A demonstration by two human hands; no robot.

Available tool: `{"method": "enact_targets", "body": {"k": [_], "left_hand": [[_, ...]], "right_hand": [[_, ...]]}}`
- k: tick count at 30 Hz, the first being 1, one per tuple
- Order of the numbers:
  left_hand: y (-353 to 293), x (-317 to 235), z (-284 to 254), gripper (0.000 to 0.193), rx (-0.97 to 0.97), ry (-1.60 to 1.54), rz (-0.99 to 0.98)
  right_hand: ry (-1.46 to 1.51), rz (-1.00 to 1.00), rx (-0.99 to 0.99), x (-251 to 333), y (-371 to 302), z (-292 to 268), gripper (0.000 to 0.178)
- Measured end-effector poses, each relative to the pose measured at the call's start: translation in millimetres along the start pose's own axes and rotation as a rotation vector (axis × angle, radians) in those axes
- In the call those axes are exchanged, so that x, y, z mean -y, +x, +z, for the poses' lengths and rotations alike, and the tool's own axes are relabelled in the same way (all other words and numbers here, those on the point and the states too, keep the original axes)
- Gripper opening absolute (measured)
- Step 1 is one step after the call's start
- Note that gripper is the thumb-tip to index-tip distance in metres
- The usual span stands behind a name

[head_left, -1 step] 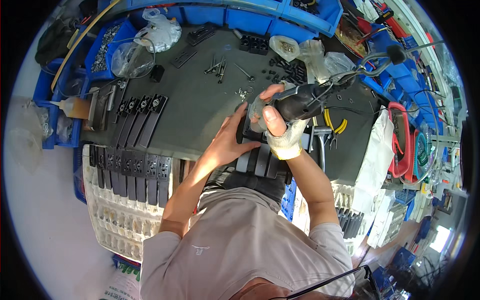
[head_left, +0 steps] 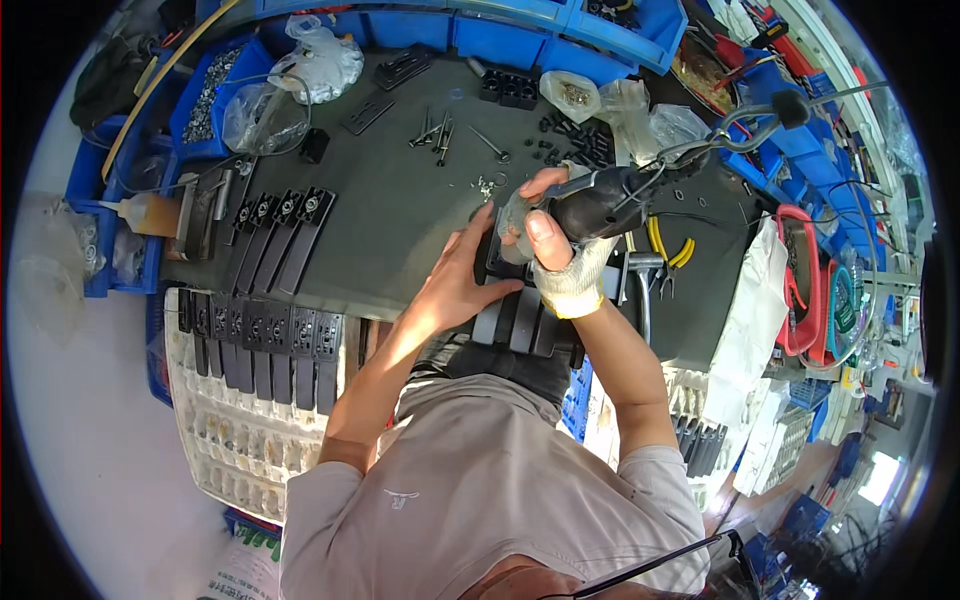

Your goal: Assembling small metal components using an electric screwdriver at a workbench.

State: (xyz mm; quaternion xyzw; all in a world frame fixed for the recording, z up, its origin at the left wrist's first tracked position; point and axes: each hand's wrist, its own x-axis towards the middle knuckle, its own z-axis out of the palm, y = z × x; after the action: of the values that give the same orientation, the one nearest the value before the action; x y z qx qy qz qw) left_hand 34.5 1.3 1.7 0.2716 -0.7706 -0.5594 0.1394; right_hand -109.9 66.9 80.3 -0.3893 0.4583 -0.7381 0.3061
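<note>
My right hand, in a pale glove with bare thumb and fingers, is wrapped round a black power screwdriver that hangs from a metal hook. The tool's front end is hidden by a cloudy, see-through covering and my fingers. Just left of it, my left hand has its fingers stretched out and thumb apart, against the side of a black part. Several long black handles lie side by side under my hands at the bench's near edge. What the tool's tip touches cannot be seen.
More black handles lie in a row at left, others on a white moulded tray. Long bolts, small black pieces and yellow-handled pliers lie on the bench. Blue bins line the back; a red basket stands right.
</note>
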Motion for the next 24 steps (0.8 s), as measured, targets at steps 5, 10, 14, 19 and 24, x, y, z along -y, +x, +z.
{"method": "enact_targets", "body": {"k": [5,10,14,19,24], "left_hand": [[3,-1,-2,0.106,-0.005,0.018,-0.024],[2,-1,-2,0.103,-0.005,0.017,-0.051],[3,-2,-2,0.101,-0.006,0.015,-0.048],[3,2,0,0.101,-0.017,0.026,-0.029],[5,7,-1,0.101,-0.011,0.041,-0.026]], "right_hand": [[-0.005,0.009,-0.035,-1,3,5,0.029],[-0.14,0.057,0.06,-14,1,-5,0.025],[-0.159,0.036,-0.024,-13,2,0,0.024],[-0.248,0.008,0.024,-27,5,-10,0.025],[-0.396,0.005,0.092,-24,4,-13,0.024]]}}
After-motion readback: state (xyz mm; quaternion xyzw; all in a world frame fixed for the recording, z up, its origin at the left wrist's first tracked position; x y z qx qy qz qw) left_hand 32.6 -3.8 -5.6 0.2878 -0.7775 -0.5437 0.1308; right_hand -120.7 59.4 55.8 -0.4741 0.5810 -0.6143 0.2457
